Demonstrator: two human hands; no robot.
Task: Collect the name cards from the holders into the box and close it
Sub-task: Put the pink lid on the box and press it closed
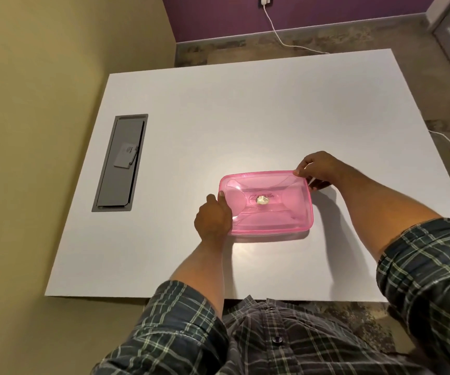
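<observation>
One pink translucent box (267,203) is lying near the desk's (218,104) front edge. Two hands, the left hand (213,217) and the right hand (320,169), are gripping it. One grey hatch (121,162) is sitting by the left edge. Two white cables (280,36) are trailing across the floor.

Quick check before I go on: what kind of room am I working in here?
Probably an office or meeting room: a large white table with a built-in grey cable hatch, and a charger cable running from a wall socket across the floor. Both hands grip the pink box.
</observation>
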